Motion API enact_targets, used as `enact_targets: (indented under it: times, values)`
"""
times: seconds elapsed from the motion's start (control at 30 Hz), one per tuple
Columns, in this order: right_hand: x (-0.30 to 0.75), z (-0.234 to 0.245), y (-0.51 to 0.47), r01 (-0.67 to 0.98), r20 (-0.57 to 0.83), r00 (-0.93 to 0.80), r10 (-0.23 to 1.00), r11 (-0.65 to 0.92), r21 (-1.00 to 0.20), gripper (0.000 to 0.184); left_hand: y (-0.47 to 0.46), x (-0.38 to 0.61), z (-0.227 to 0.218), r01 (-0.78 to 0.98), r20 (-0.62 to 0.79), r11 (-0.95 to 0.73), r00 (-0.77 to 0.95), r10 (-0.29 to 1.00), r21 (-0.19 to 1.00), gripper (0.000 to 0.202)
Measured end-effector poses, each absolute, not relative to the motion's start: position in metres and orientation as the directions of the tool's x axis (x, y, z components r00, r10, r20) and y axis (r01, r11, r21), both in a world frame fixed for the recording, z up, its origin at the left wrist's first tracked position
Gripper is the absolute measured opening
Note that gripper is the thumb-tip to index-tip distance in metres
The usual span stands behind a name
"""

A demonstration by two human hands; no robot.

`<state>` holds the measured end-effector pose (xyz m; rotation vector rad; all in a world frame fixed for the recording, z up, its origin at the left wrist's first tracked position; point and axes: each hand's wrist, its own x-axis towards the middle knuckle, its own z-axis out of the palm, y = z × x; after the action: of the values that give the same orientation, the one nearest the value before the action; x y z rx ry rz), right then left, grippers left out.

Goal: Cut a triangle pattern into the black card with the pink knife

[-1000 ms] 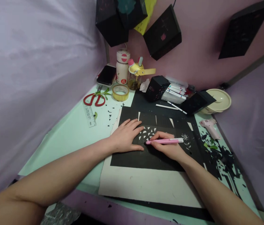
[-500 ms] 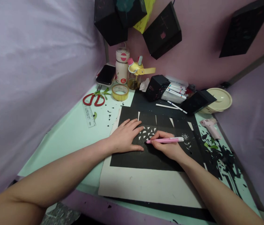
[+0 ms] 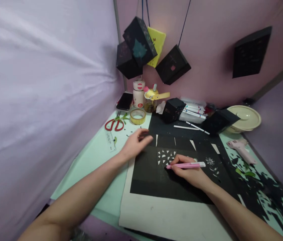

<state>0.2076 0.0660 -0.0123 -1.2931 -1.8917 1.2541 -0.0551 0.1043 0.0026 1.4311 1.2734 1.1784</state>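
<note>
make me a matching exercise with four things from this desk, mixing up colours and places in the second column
Things
1 pink tool
2 scissors
3 tape
4 bowl

Colour or place
A with red handles
B cream, at the far right of the desk
C held in the right hand
D just in front of the white bottle

Pairs
1-C
2-A
3-D
4-B
</note>
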Motion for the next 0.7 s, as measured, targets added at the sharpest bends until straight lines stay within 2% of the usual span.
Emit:
enact_targets:
  times: [0.07, 0.17, 0.27, 0.37, 0.57, 0.7]
  values:
    - [0.207, -0.011, 0.066, 0.430, -0.082, -0.407, 0.910, 0.112, -0.896, 0.013, 0.133, -0.078, 0.009, 0.070, 0.044, -0.033, -0.153, 0.987, 0.997, 0.036]
    - [0.206, -0.010, 0.065, 0.426, -0.084, -0.410, 0.908, 0.110, -0.898, 0.013, 0.183, -0.114, 0.018, -0.091, -0.105, 0.080, -0.325, 0.940, 0.993, 0.035]
    - [0.206, -0.011, 0.065, 0.417, -0.097, -0.421, 0.902, 0.098, -0.903, 0.015, 0.231, -0.138, 0.025, -0.213, -0.236, 0.159, -0.408, 0.882, 0.964, 0.036]
    - [0.206, -0.012, 0.065, 0.401, -0.113, -0.425, 0.898, 0.075, -0.913, 0.017, 0.267, -0.145, 0.027, -0.276, -0.307, 0.196, -0.455, 0.836, 0.941, 0.034]
    - [0.205, -0.012, 0.064, 0.371, -0.142, -0.422, 0.895, 0.027, -0.928, 0.018, 0.303, -0.144, 0.015, -0.236, -0.370, 0.285, -0.551, 0.748, 0.929, 0.033]
    - [0.206, -0.010, 0.063, 0.356, -0.133, -0.430, 0.893, 0.032, -0.934, 0.016, 0.310, -0.146, 0.006, -0.121, -0.327, 0.326, -0.625, 0.708, 0.937, 0.034]
